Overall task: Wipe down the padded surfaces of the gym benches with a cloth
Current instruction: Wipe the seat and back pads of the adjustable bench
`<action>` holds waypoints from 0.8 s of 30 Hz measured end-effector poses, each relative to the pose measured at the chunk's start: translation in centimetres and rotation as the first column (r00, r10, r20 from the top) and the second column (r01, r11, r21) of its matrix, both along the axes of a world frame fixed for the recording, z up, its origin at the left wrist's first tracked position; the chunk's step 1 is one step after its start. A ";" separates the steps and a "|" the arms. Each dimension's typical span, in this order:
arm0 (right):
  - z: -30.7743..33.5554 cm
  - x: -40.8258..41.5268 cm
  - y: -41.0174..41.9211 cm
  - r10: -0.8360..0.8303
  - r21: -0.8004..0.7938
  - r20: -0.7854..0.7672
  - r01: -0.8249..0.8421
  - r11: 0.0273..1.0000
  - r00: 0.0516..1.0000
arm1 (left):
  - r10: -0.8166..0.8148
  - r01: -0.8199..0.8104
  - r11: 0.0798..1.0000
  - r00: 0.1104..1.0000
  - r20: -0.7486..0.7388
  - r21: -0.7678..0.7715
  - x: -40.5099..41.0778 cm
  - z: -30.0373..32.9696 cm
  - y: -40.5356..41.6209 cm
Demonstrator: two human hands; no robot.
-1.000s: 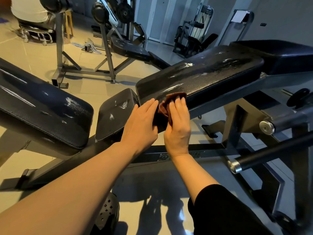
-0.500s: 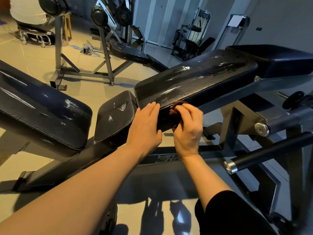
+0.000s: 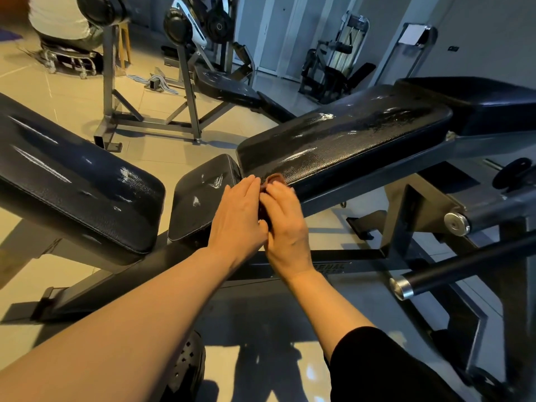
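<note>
A long black padded bench back [image 3: 342,140] slopes up to the right, its surface streaked with wet patches. A brown cloth [image 3: 275,179] shows at the pad's near end, mostly hidden between my hands. My right hand [image 3: 285,224] covers the cloth and presses it against the pad's end face. My left hand [image 3: 237,216] lies flat beside it with straight fingers on the same end. A small black seat pad [image 3: 200,198] sits just left of my hands. Another long black pad [image 3: 72,181] fills the left side.
The bench's steel frame [image 3: 333,253] runs under my hands. Chrome-capped bars [image 3: 452,271] stick out at the right. A third dark pad [image 3: 478,103] lies far right. Racks with weight plates [image 3: 185,33] and a seated person [image 3: 58,21] are in the background on tiled floor.
Both hands have drawn together at the pad's end. The cloth, spread under my right fingers a second ago, is now bunched and nearly covered by my right hand.
</note>
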State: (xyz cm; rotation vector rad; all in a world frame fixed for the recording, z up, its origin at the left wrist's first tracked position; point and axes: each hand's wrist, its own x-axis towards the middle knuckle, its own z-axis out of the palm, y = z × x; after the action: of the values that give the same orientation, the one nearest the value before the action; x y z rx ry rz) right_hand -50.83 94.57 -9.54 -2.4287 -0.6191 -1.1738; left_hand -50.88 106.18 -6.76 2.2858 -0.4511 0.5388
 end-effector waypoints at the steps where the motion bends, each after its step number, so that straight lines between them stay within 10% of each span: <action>1: -0.4 -0.3 0.2 0.028 -0.007 -0.002 -0.028 1.000 1.000 | 0.002 -0.002 1.000 1.000 -0.016 -0.006 -0.1 0.0 0.1; 12: 4.8 0.4 -2.7 -0.490 0.446 0.079 0.409 0.796 0.868 | -0.091 0.091 0.992 0.996 0.003 0.089 -0.2 -0.6 0.8; 18: -0.4 0.4 2.6 -0.367 0.369 -0.210 0.421 0.829 0.906 | -0.127 0.131 0.984 0.991 -0.045 0.120 -0.1 -1.0 1.9; 24: 0.1 -2.2 1.7 -0.305 0.280 -0.134 0.331 0.901 0.943 | -0.160 0.168 0.981 0.984 -0.080 0.098 -0.9 -0.6 2.1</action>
State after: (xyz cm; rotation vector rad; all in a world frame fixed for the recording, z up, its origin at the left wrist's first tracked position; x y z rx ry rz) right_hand -53.04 96.23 -9.48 -2.3533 -0.0064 -1.1740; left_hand -51.79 108.29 -7.37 2.3325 -0.6391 0.3575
